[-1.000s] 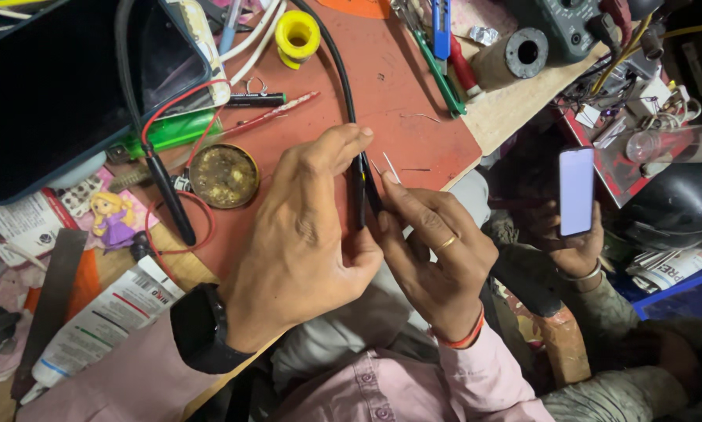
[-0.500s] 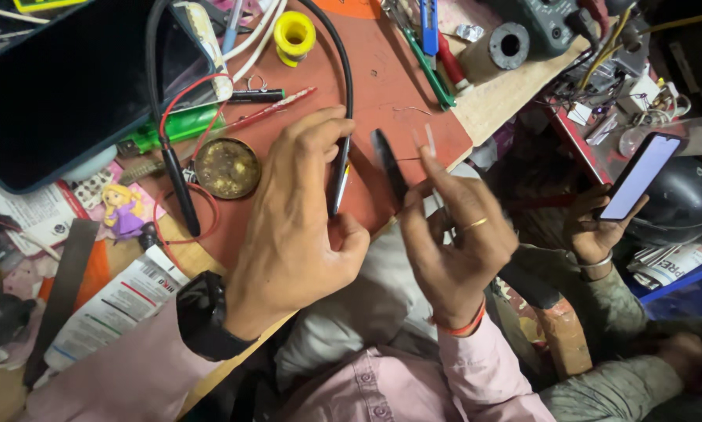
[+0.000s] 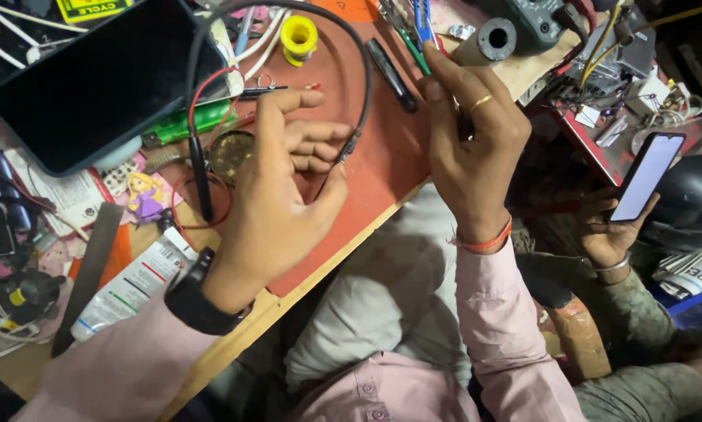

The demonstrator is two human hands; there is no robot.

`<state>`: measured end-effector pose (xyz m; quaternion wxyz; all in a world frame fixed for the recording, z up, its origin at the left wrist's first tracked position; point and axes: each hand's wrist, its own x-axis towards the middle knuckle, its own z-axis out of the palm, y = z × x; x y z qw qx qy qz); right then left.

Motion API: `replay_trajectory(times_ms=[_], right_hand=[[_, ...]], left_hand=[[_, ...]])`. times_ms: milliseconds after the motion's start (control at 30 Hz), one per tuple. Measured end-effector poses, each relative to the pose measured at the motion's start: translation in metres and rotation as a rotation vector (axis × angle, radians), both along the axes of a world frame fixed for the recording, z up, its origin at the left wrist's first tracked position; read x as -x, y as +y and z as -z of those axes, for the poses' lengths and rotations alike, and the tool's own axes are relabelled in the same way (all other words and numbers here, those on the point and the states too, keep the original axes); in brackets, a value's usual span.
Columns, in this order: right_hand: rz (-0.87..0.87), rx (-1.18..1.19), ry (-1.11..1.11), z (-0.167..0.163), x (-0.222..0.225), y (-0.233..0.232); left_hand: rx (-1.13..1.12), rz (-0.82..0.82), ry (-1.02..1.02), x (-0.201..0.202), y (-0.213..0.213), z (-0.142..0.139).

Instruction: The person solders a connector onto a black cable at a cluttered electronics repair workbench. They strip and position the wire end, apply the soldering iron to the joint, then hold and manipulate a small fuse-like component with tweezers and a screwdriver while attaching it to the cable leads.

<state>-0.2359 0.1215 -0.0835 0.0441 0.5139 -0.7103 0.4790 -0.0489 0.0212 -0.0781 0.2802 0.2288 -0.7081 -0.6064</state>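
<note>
Fingertips of the left hand (image 3: 276, 184) pinch the black cable (image 3: 364, 86) end over the red surface (image 3: 382, 156), steadying it, while the right hand (image 3: 472, 144), at 3 o'clock, holds a small dark part.

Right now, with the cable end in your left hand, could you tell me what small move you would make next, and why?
Probably bring the right hand back toward the left hand. The left pinches the end of the black cable over the red mat, while the right is raised apart near the tools at the mat's far edge; whether it holds anything is unclear.
</note>
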Motion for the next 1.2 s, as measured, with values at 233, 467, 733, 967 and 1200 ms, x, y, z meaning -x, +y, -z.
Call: replay_trajectory(times_ms=[233, 467, 733, 967, 1200], right_hand=[[-0.108, -0.064, -0.030, -0.006, 0.005, -0.001], [-0.231, -0.061, 0.076, -0.019, 0.006, 0.000], [-0.031, 0.049, -0.206, -0.014, -0.056, 0.037], [-0.059, 0.007, -0.326, 0.003, -0.085, 0.027], [-0.120, 0.015, -0.418, 0.007, -0.074, 0.029]], left_hand=[[-0.494, 0.179, 0.133, -0.001, -0.004, -0.004], [-0.480, 0.159, 0.118, 0.000, -0.005, -0.009], [-0.481, 0.132, 0.214, -0.001, -0.008, -0.007], [-0.535, 0.143, 0.307, -0.002, -0.007, -0.009], [-0.478, 0.105, 0.313, -0.001, -0.009, -0.001]])
